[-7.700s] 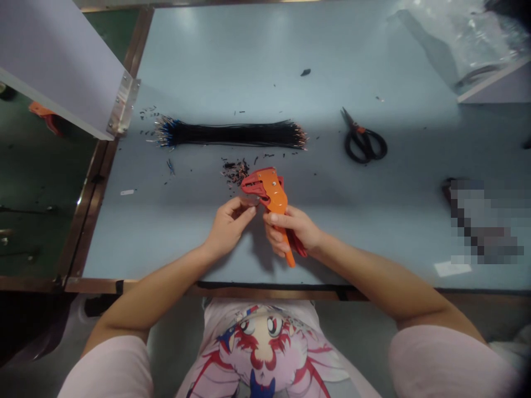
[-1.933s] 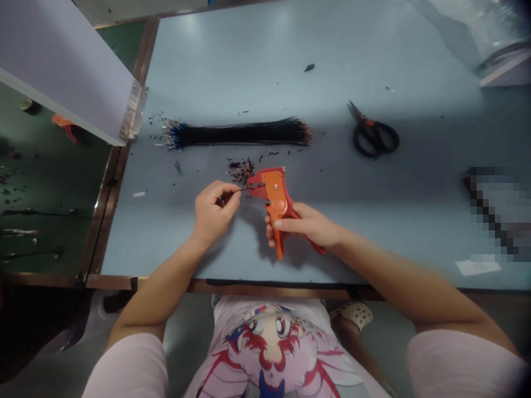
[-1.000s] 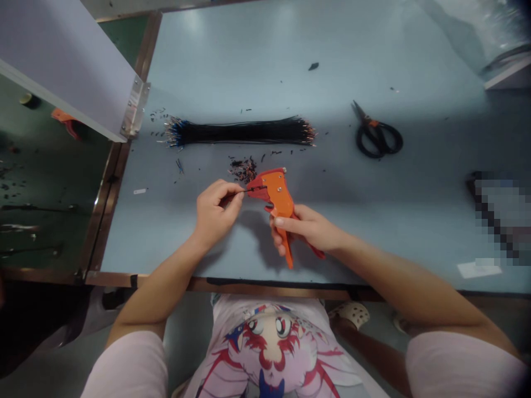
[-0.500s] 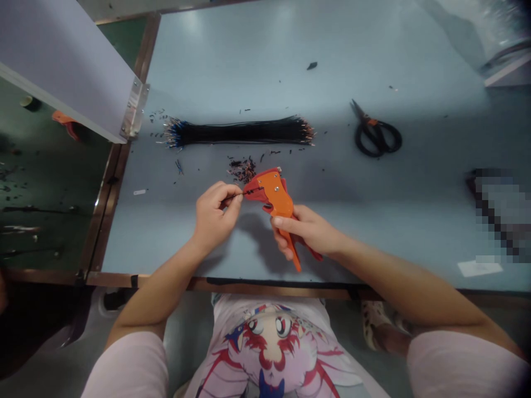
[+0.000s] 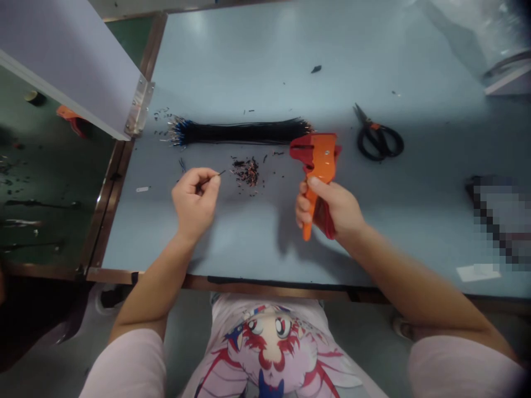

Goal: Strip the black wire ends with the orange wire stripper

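Between thumb and fingers my left hand (image 5: 196,193) pinches a thin black wire (image 5: 222,173), its tip poking out to the right. My right hand (image 5: 334,204) is wrapped around the handles of an orange and red wire stripper (image 5: 322,157), whose jaws point left, apart from the wire. Behind both hands lies a long bundle of black wires (image 5: 240,133) with blue and bare metal ends on the left and copper-coloured ends on the right, the latter partly covered by the stripper. A small heap of stripped scraps (image 5: 248,172) sits between my hands.
Black-handled scissors (image 5: 378,138) lie right of the stripper. A blurred-out dark object (image 5: 498,218) and a white slip (image 5: 478,272) are at the right. A pale panel (image 5: 70,61) on a metal bracket rises at the left edge, beside a green surface holding another orange tool (image 5: 70,119).
The stripper has moved up and right, away from the wire. My left hand has drawn back left and slightly up, still pinching the wire. The scrap heap is now fully exposed.
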The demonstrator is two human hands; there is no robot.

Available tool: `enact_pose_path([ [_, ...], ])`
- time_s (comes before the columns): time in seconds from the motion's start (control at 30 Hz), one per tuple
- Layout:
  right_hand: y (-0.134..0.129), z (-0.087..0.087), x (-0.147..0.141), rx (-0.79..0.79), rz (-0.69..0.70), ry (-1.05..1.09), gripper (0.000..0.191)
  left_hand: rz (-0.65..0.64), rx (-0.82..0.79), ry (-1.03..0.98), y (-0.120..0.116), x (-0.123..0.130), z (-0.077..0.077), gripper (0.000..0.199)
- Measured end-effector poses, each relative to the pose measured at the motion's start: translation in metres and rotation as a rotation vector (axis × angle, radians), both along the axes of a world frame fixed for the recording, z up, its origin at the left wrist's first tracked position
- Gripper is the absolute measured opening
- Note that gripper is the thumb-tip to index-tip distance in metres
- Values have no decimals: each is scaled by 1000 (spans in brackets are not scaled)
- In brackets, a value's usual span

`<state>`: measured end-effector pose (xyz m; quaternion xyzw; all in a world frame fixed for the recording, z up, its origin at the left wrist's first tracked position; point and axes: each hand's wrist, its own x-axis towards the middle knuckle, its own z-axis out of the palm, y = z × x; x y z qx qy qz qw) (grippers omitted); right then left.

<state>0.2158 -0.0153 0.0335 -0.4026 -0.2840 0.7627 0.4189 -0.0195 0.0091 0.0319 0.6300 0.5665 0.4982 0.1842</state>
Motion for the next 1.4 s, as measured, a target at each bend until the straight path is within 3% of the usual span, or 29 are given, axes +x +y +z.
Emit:
enact_pose_path([
  [0.07,4,1,5,-20,80,-63,28,3,-39,-89,4,-3,-1,3],
  [0.13,4,1,5,-11,255,-176,26,-26,-63,-116,5,-3,-3,3],
  [0.23,-1,0,3,77,412,-275,26,-48,-71,-106,2,2,-5,3],
  [0.33,-4,0,1,178,382,-289,40,-54,-69,-99,0,5,-5,3],
  [0.43,-2,-2,0,206,371,-329,30,-72,-70,-95,0,5,-5,3],
  [0.57,-1,-11,-2,135,353,-209,23,-90,-73,-89,0,6,-7,4],
  [0.7,-2,-20,-4,28,339,-27,32,-117,-75,-80,-3,9,-7,3],
  [0.87,-1,-21,-5,-12,312,28,45,-141,-57,-95,-5,10,-4,3],
  [1.07,1,-26,-3,26,458,72,39,-167,1,-69,-8,11,-2,3],
  [1.17,0,-22,-1,46,488,63,38,-171,49,-42,-8,10,-1,4],
  [1.4,-5,5,5,195,358,-43,37,-114,190,40,-10,5,6,4],
])
